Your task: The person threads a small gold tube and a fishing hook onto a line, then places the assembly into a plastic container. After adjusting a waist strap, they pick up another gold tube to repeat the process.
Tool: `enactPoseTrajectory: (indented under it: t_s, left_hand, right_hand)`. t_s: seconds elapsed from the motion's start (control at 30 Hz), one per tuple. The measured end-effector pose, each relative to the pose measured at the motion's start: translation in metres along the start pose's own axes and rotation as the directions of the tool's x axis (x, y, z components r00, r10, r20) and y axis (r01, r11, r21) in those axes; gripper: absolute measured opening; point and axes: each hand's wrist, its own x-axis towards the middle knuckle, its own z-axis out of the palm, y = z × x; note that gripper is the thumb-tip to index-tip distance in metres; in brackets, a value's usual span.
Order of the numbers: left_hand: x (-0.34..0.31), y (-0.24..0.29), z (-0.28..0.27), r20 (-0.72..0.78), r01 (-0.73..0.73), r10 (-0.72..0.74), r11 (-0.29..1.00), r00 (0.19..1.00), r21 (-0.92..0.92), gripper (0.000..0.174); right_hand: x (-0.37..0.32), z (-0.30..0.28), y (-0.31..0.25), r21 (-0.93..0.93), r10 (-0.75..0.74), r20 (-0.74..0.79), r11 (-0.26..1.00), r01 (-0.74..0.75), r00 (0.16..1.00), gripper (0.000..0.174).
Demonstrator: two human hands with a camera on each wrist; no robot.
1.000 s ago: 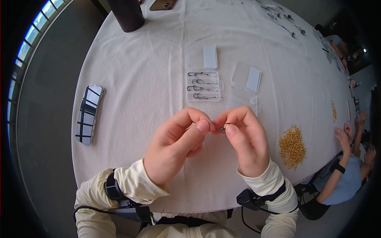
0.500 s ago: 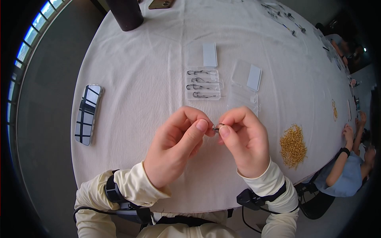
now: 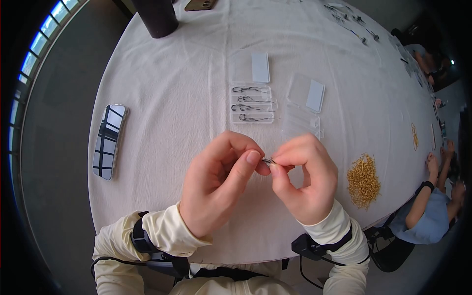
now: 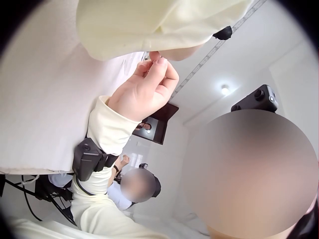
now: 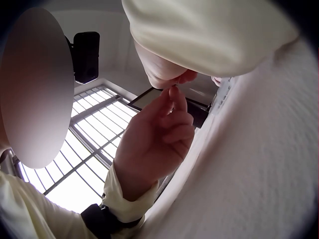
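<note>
In the head view a small dark hook bundle [image 3: 267, 161] shows between the fingertips of both hands. My left hand [image 3: 216, 184] pinches its left end between thumb and forefinger. At its right end, my right hand [image 3: 309, 178] pinches it with thumb and forefinger. The fingertips cover most of it. Beyond the hands lies an open clear case [image 3: 251, 121] with dark hooks in its rows. Beside that stands a second open clear case [image 3: 298, 121], partly behind my right hand. The wrist views show the fingertips close together, with the piece too small to tell.
A heap of small gold pieces [image 3: 363, 181] lies to the right, with gold loops [image 3: 414, 136] beyond. On the left is a phone [image 3: 109, 142]; a dark cup [image 3: 156, 18] and another phone [image 3: 199, 5] are at the back. Other people sit at the table's right side.
My right hand has turned, and its forefinger now reaches straighter toward the left fingertips. The left hand has barely moved. The small dark bundle stays between them.
</note>
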Motion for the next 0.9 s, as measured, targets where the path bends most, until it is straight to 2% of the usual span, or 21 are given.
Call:
enactPoseTrajectory:
  t_s: [0.1, 0.17, 0.23, 0.3, 0.47, 0.5, 0.57, 0.6, 0.67, 0.9]
  left_hand:
    - [0.0, 0.001, 0.001, -0.007, 0.01, -0.01, 1.0, 1.0, 0.008, 0.011]
    - [0.0, -0.001, 0.001, -0.006, -0.051, 0.051, 0.998, 0.999, 0.023, 0.011]
    - [-0.001, 0.001, 0.001, -0.016, -0.061, 0.063, 0.995, 0.998, 0.079, 0.01]
    - [-0.001, 0.001, 0.001, -0.025, -0.068, 0.072, 0.989, 0.997, 0.132, 0.009]
    - [0.0, -0.003, 0.0, -0.017, -0.23, 0.251, 0.912, 0.968, 0.34, 0.004]
    - [0.001, -0.005, -0.001, -0.017, -0.23, 0.251, 0.912, 0.968, 0.339, 0.004]
    - [0.003, -0.009, -0.002, 0.025, -0.352, 0.379, 0.833, 0.925, 0.427, 0.005]
    - [0.001, -0.007, -0.003, 0.025, -0.353, 0.379, 0.833, 0.925, 0.426, 0.005]
    - [-0.003, -0.001, -0.005, 0.096, -0.298, 0.297, 0.773, 0.95, 0.56, 0.007]
    - [-0.003, -0.003, -0.002, 0.103, -0.333, 0.339, 0.742, 0.935, 0.582, 0.007]
  right_hand:
    - [-0.001, 0.0, -0.003, -0.091, -0.061, -0.008, 0.994, 0.06, 0.998, 0.022]
    - [0.0, -0.001, -0.005, -0.128, -0.078, -0.011, 0.989, 0.076, 0.997, 0.024]
    - [0.0, -0.001, -0.005, -0.255, -0.21, 0.001, 0.945, 0.203, 0.978, 0.027]
    - [0.001, -0.001, -0.005, -0.279, -0.241, 0.007, 0.931, 0.234, 0.97, 0.028]
    - [0.001, -0.002, -0.005, -0.347, -0.322, 0.038, 0.883, 0.315, 0.946, 0.028]
    - [0.001, -0.002, -0.005, -0.361, -0.342, 0.047, 0.87, 0.335, 0.939, 0.028]
    - [0.002, -0.002, -0.006, -0.375, -0.361, 0.057, 0.856, 0.355, 0.931, 0.027]
    - [0.002, -0.003, -0.006, -0.388, -0.372, 0.063, 0.846, 0.366, 0.926, 0.026]
    - [0.002, -0.004, -0.006, -0.401, -0.383, 0.069, 0.835, 0.377, 0.921, 0.025]
    - [0.002, -0.007, -0.008, -0.472, -0.413, 0.116, 0.777, 0.416, 0.903, 0.021]
